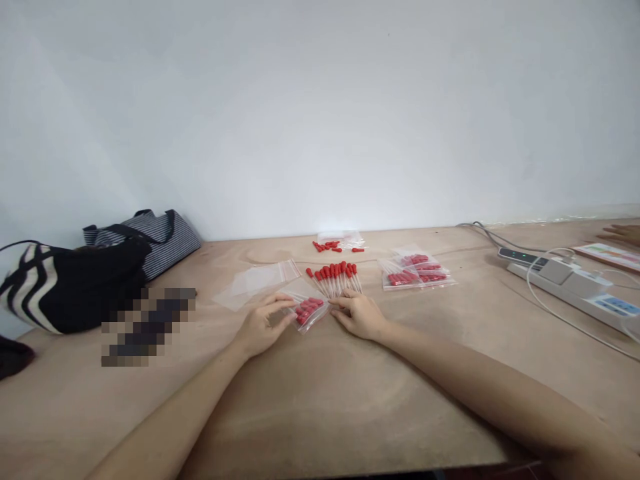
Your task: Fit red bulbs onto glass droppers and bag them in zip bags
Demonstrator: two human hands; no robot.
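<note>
A clear zip bag with several red-bulbed droppers inside lies tilted in front of me. My left hand pinches its left edge between thumb and fingers. At the bag's right corner, my right hand is closed on the plastic. Just behind, loose droppers with red bulbs and clear stems are fanned out on the table. Filled bags of droppers are stacked to the right, and flat unfilled zip bags lie to the left.
Loose red bulbs and a clear bag are near the wall. A white power strip with cables is at right, near another person's hand. Dark bags and a blurred-out dark item are at left.
</note>
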